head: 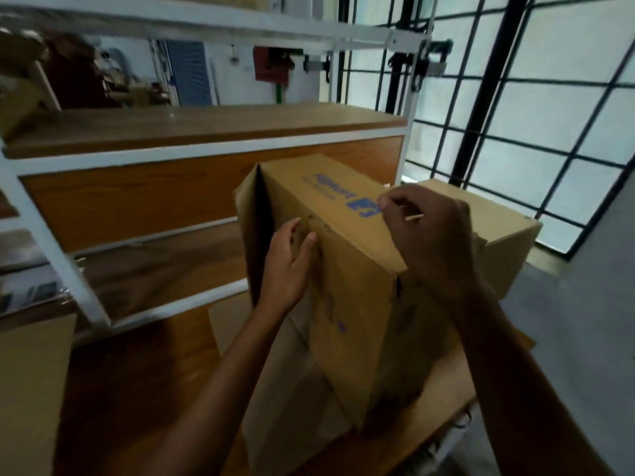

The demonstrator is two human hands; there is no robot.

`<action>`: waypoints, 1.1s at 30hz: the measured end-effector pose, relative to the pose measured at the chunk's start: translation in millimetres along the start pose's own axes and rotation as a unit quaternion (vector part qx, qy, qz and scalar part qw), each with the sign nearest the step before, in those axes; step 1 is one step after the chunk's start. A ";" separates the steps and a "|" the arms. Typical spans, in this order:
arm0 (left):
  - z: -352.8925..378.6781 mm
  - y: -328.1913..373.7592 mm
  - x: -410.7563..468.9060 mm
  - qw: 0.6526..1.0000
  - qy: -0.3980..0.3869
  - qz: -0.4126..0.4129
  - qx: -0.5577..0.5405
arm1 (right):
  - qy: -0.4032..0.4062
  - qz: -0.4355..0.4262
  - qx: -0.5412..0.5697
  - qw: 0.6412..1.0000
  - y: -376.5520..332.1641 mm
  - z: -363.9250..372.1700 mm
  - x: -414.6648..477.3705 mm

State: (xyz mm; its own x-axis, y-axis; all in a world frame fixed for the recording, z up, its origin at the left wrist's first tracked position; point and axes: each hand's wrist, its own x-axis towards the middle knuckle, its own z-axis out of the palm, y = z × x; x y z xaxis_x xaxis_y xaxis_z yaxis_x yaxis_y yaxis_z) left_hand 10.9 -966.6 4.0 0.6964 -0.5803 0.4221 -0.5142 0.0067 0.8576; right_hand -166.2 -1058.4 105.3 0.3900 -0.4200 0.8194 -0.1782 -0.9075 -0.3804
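Note:
A brown cardboard box [347,304] with a blue printed logo stands tilted on a wooden surface in the middle of the view. Its left end flap hangs open. My left hand [290,262] lies against the box's near face with fingers loosely bent, thumb touching the cardboard. My right hand [429,235] sits on the box's upper right edge, and its curled fingers pinch something small at the edge by the logo. What it pinches is too small to tell.
A second cardboard box [508,242] sits right behind the first. A white metal rack with wooden shelves [206,128] stands ahead and to the left. A black-barred window [549,115] fills the right. Another flat cardboard sheet [31,389] leans at lower left.

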 end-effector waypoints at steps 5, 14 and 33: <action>21.2 6.0 16.3 0.996 0.006 -0.047 -0.081 | -0.363 0.020 -0.078 0.928 22.0 23.5 39.8; 70.5 -24.4 -2.6 0.909 0.048 -0.318 -0.265 | -0.474 0.023 -0.134 0.870 45.1 25.7 45.6; 78.6 44.1 -28.3 0.949 0.141 -0.280 0.003 | -0.457 0.254 0.196 0.829 170.3 -0.3 28.5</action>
State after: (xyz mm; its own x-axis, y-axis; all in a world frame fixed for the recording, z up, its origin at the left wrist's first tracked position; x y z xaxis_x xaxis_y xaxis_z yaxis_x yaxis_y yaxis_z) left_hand -70.8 -1013.8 6.8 0.9676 -0.2496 -0.0375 -0.0255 -0.2442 0.9694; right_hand -185.7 -1224.9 64.0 0.9090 -0.4073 -0.0883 -0.2908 -0.4681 -0.8344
